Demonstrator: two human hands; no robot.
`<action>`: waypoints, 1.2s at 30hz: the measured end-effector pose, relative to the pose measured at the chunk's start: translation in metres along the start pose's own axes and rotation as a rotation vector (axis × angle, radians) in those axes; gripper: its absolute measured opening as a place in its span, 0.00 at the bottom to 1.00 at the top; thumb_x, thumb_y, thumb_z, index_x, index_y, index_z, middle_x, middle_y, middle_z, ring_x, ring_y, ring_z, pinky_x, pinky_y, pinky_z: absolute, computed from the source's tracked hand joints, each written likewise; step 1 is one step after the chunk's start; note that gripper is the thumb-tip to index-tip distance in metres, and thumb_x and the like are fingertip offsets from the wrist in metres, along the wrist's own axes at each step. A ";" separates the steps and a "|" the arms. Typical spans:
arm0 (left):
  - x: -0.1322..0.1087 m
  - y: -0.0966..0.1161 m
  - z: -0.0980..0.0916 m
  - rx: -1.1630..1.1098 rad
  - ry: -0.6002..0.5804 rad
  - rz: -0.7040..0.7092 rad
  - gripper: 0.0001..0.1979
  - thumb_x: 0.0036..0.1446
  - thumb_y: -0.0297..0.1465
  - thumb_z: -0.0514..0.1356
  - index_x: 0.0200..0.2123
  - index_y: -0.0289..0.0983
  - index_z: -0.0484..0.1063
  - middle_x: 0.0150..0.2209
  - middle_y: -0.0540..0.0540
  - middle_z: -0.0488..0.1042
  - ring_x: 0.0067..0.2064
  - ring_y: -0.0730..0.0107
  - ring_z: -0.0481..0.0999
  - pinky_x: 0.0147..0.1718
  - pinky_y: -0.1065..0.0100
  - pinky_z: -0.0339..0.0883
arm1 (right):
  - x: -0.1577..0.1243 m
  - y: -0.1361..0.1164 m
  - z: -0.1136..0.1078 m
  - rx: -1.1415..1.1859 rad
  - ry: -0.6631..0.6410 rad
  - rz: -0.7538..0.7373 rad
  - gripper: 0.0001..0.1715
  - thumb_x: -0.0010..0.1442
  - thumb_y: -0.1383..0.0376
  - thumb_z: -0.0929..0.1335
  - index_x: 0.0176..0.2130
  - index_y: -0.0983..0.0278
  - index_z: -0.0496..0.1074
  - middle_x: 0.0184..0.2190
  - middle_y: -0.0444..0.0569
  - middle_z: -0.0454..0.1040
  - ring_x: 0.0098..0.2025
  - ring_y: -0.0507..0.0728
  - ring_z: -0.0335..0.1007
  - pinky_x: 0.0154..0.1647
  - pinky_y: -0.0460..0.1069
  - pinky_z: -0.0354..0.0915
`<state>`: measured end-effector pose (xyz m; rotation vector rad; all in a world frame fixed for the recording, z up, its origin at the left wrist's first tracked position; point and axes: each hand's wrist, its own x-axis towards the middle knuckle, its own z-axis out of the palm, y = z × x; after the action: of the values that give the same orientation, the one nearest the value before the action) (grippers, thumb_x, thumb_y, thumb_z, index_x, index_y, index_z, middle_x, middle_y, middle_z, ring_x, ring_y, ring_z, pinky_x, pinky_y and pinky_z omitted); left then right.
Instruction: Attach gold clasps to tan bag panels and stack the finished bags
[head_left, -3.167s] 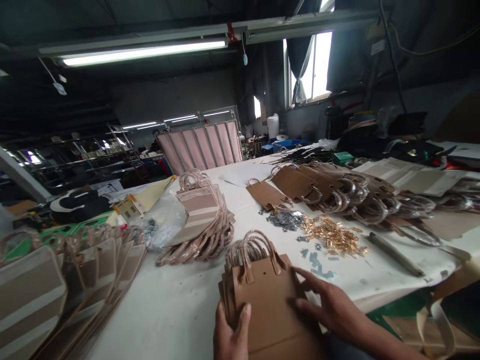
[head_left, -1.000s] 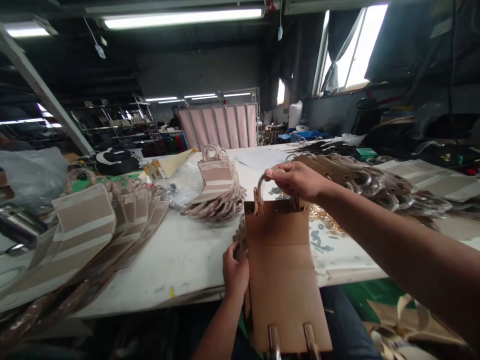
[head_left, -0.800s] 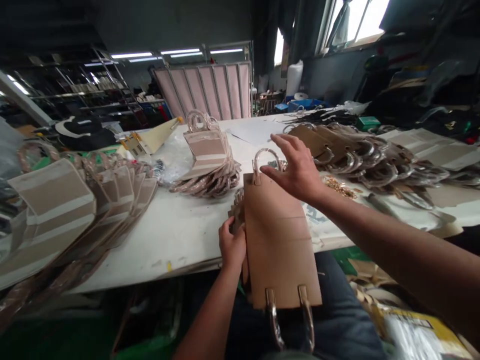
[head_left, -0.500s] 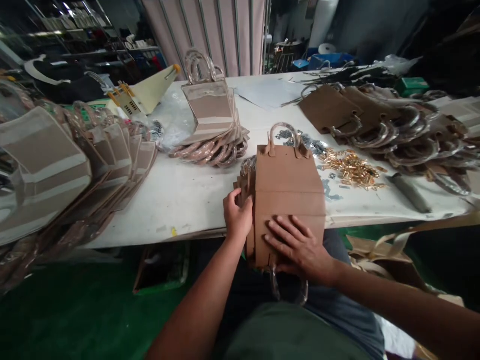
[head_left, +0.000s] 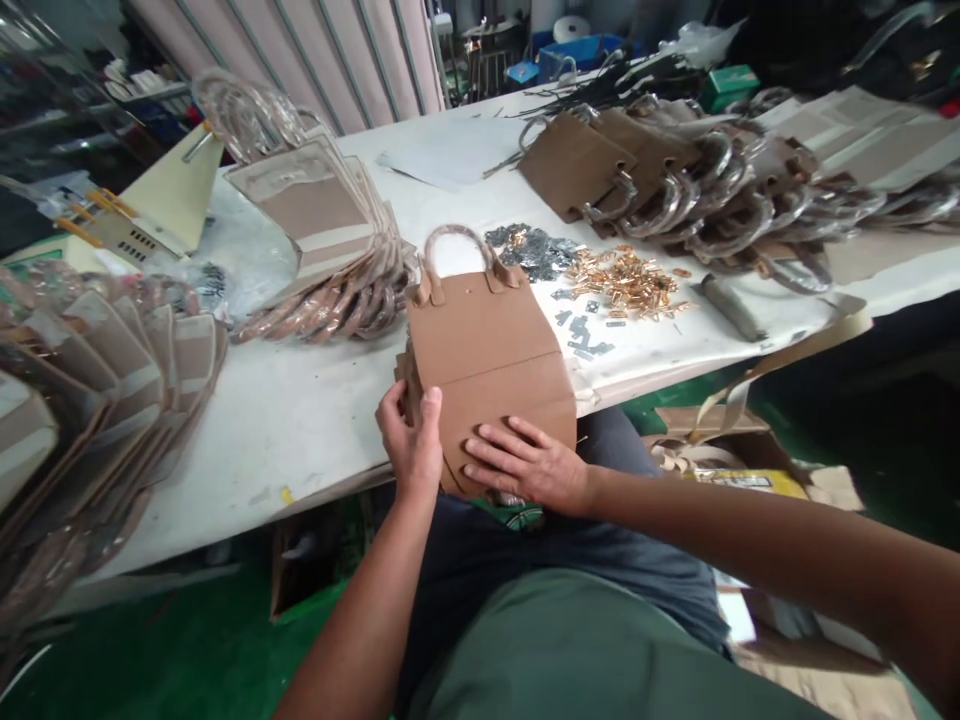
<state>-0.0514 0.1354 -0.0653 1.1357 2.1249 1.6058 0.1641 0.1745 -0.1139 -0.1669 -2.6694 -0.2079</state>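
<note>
A stack of brown bag panels (head_left: 487, 350) with a clear-wrapped handle at the far end lies over the near edge of the white table (head_left: 300, 420). My left hand (head_left: 412, 445) grips the stack's left edge, thumb on top. My right hand (head_left: 525, 465) lies flat on the near end of the top panel, fingers spread, pressing it down.
Gold metal fittings (head_left: 622, 280) and grey metal pieces (head_left: 532, 250) lie beyond the stack. Piles of brown bag panels (head_left: 675, 180) sit at the right, striped beige ones (head_left: 322, 230) at centre left and more striped panels (head_left: 97, 370) at far left. A cardboard box (head_left: 727, 460) sits on the green floor.
My right hand let go of the raised panel's handle and came down flat on its near end. The panel folded over onto the stack. The view tilted downward.
</note>
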 end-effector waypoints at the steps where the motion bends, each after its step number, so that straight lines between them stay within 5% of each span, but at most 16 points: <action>1: -0.001 0.002 0.001 0.035 0.025 -0.017 0.34 0.63 0.53 0.63 0.61 0.36 0.66 0.58 0.38 0.69 0.60 0.51 0.68 0.61 0.49 0.62 | -0.001 -0.002 0.003 0.001 0.021 0.004 0.32 0.74 0.62 0.67 0.72 0.57 0.61 0.76 0.48 0.52 0.77 0.64 0.44 0.76 0.64 0.51; 6: -0.001 0.006 -0.002 0.124 0.060 -0.114 0.36 0.55 0.53 0.69 0.59 0.38 0.68 0.57 0.37 0.71 0.59 0.48 0.72 0.61 0.48 0.66 | 0.002 -0.012 -0.004 0.035 0.077 0.031 0.29 0.71 0.62 0.68 0.69 0.55 0.67 0.74 0.46 0.55 0.76 0.63 0.49 0.75 0.62 0.54; 11: 0.003 -0.002 -0.008 0.070 0.066 -0.131 0.36 0.55 0.55 0.66 0.58 0.38 0.68 0.57 0.37 0.71 0.61 0.46 0.71 0.62 0.45 0.65 | 0.015 0.005 -0.052 0.023 0.134 0.049 0.26 0.66 0.56 0.67 0.62 0.51 0.74 0.70 0.41 0.64 0.74 0.59 0.55 0.66 0.56 0.69; 13: 0.002 -0.006 -0.010 0.084 0.087 -0.112 0.36 0.55 0.55 0.65 0.58 0.37 0.68 0.58 0.36 0.70 0.62 0.44 0.69 0.63 0.43 0.64 | 0.022 0.029 -0.065 0.125 0.249 0.225 0.29 0.66 0.59 0.68 0.65 0.56 0.72 0.70 0.48 0.65 0.73 0.63 0.56 0.67 0.60 0.67; 17: 0.001 -0.009 -0.015 0.173 0.115 0.011 0.35 0.57 0.52 0.63 0.60 0.37 0.66 0.63 0.33 0.66 0.66 0.41 0.64 0.66 0.38 0.60 | 0.040 0.091 -0.058 0.406 0.488 0.884 0.30 0.69 0.53 0.68 0.66 0.60 0.68 0.66 0.59 0.68 0.66 0.69 0.66 0.64 0.67 0.68; 20: 0.009 -0.003 -0.019 0.263 0.102 0.142 0.33 0.59 0.46 0.63 0.64 0.39 0.64 0.66 0.34 0.65 0.68 0.42 0.63 0.66 0.40 0.60 | 0.056 0.115 -0.040 0.639 0.452 1.084 0.34 0.67 0.47 0.68 0.65 0.60 0.68 0.60 0.58 0.74 0.58 0.68 0.74 0.59 0.65 0.73; 24: 0.033 0.017 -0.014 0.284 0.071 0.210 0.33 0.59 0.43 0.65 0.65 0.39 0.65 0.61 0.34 0.71 0.64 0.42 0.69 0.63 0.41 0.64 | 0.073 0.106 -0.034 0.576 0.487 0.938 0.31 0.69 0.52 0.69 0.66 0.57 0.67 0.61 0.55 0.73 0.60 0.67 0.72 0.62 0.64 0.70; 31: 0.061 0.062 -0.006 -0.181 0.037 -0.158 0.51 0.50 0.51 0.70 0.71 0.37 0.57 0.52 0.37 0.78 0.49 0.49 0.81 0.49 0.54 0.77 | 0.071 0.092 -0.035 0.382 0.596 0.792 0.29 0.69 0.57 0.71 0.67 0.52 0.68 0.60 0.53 0.72 0.59 0.64 0.74 0.58 0.56 0.75; 36: 0.062 0.095 -0.019 -0.471 -0.221 -0.344 0.37 0.44 0.50 0.75 0.54 0.35 0.77 0.47 0.35 0.83 0.51 0.38 0.82 0.48 0.51 0.79 | 0.062 0.093 -0.045 0.530 0.534 0.725 0.33 0.68 0.61 0.72 0.68 0.49 0.66 0.57 0.51 0.75 0.55 0.64 0.77 0.54 0.54 0.77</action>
<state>-0.0632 0.1741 0.0422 0.7121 1.5796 1.6082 0.1428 0.2636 -0.0356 -0.7570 -1.8978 0.5920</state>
